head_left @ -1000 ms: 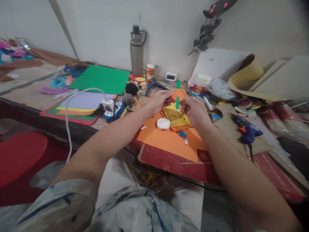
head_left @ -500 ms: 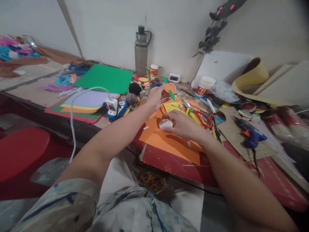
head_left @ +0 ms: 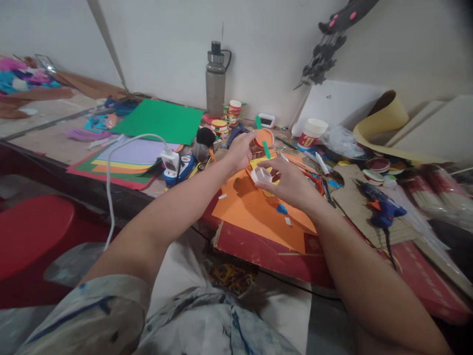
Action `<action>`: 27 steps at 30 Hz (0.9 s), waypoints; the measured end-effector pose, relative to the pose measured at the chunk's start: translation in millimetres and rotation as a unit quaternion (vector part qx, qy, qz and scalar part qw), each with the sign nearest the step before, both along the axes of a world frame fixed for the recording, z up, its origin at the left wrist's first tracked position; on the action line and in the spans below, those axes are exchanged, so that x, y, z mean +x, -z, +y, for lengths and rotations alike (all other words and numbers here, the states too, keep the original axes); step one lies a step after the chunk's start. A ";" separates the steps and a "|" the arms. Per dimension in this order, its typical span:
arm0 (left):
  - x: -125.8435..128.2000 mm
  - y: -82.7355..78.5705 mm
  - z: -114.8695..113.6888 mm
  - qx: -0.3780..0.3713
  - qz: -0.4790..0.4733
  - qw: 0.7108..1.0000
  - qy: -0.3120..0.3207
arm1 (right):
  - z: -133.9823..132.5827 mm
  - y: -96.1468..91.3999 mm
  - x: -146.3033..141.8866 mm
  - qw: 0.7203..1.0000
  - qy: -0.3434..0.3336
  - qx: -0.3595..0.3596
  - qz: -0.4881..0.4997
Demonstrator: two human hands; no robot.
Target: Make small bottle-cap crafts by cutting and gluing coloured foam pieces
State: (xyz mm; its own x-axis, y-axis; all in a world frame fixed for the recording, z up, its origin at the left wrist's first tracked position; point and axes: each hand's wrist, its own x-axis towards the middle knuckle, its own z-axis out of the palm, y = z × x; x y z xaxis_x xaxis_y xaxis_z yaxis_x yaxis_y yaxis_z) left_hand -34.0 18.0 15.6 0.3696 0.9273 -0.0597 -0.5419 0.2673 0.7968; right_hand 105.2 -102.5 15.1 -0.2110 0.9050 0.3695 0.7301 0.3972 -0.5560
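Observation:
My left hand (head_left: 241,153) is closed on the rim of a round orange-faced piece (head_left: 261,139) that looks like a cut cup base. Green strips (head_left: 266,150) stick out above and below it. Nearer to me, my right hand (head_left: 290,181) curls its fingers and thumb round a small white cup piece (head_left: 259,176), its hollow side tilted toward me. Both pieces are held above orange paper sheets (head_left: 254,214) and are apart from each other. On the orange paper lie a blue scrap (head_left: 282,209) and a white scrap (head_left: 288,221).
A glue gun (head_left: 386,212) lies on cardboard at the right. Stacked paper cups (head_left: 311,134) and a water bottle (head_left: 215,86) stand at the back. Green paper (head_left: 160,120) and a plugged power adapter (head_left: 171,161) are left. A red stool (head_left: 33,236) is beside the table.
My right hand has lifted the white cup piece up and away from me, uncovering the blue scrap. The orange-faced piece in my left hand has shifted slightly right.

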 end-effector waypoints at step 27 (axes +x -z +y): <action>-3.0 6.9 -16.4 0.100 0.000 0.981 0.168 | 25.5 9.7 32.4 0.964 0.116 0.195 0.136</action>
